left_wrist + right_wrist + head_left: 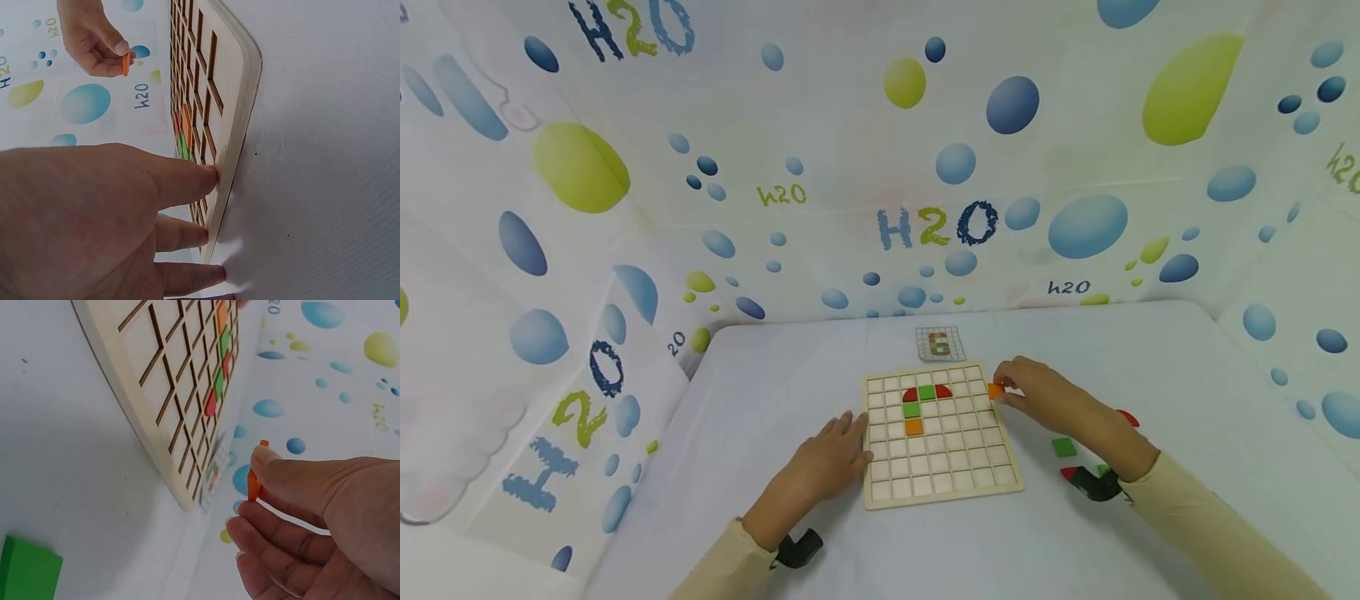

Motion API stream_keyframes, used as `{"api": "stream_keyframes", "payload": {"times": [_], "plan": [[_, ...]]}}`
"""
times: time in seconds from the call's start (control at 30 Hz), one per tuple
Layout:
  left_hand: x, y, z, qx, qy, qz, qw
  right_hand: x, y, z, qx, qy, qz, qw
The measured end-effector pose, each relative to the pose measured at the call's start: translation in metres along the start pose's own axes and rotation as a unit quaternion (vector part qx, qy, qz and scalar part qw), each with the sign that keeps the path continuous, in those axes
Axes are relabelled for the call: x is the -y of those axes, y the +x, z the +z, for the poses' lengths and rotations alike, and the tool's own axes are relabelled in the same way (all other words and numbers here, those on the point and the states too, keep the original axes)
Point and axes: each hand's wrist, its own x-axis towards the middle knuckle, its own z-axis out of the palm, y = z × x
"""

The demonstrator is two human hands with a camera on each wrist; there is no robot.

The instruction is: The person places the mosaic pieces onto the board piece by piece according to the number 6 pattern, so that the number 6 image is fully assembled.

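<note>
The right hand [1041, 390] pinches a square orange tile [996, 391] near the right edge of a pale wooden grid board [956, 439], which lies leftward; the left hand [827, 460], fingers extended, touches the opposite edge.

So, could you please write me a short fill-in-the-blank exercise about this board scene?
1. The held piece, pinched by the right hand, is coloured ____.
2. In the head view, the left hand touches the ____ edge of the board.
3. Of the five set pieces, two are green, one is orange and two are ____.
4. In the right wrist view, the loose square is ____.

Missing words: orange; left; red; green.
</note>
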Motion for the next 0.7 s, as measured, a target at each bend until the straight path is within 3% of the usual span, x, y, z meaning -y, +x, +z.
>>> {"api": "stream_keyframes", "payload": {"times": [0.7], "plan": [[-0.001,0.001,0.001,0.004,0.006,-0.007,0.9999,0.03,0.027,0.014,0.045,0.014,0.002,0.999]]}}
